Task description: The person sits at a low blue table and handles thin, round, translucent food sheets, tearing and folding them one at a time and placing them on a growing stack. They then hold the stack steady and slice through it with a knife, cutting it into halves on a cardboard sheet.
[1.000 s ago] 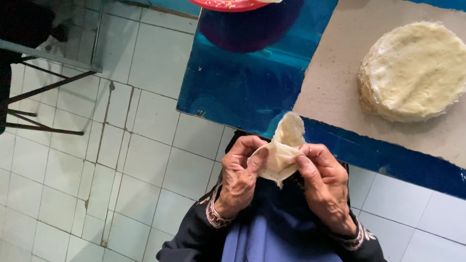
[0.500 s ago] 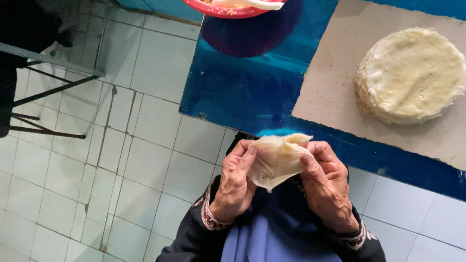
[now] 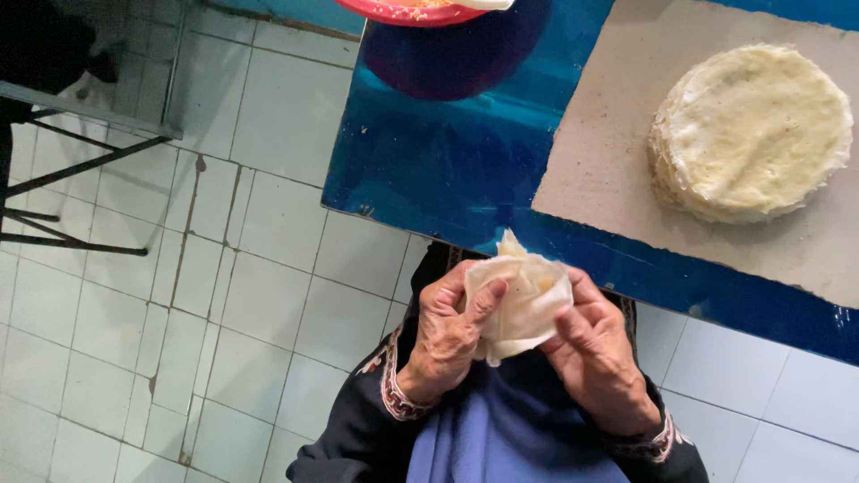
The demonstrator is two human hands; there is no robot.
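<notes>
Since a second ago the thin pale wrapper (image 3: 517,300) has gone from a narrow upright twist to a wider, folded pouch held lower between my hands, and I cannot see what it encloses. My left hand (image 3: 449,333) is closed on its left side, thumb pressed across the front of the sheet. My right hand (image 3: 598,347) pinches its right edge, fingers curled behind. Both hands hang over my lap, just off the near edge of the blue table (image 3: 447,170), not touching it.

On the table, toward its right side, lies a grey cardboard sheet (image 3: 608,152), and on that sits a stack of round pale wrappers (image 3: 752,130), well apart from my hands. At the far edge a red bowl (image 3: 412,11) is cut off by the frame; I can make out only a little pale crumbly filling at its rim. Beyond the table's left edge is white tiled floor (image 3: 224,286) and a dark metal frame (image 3: 72,170).
</notes>
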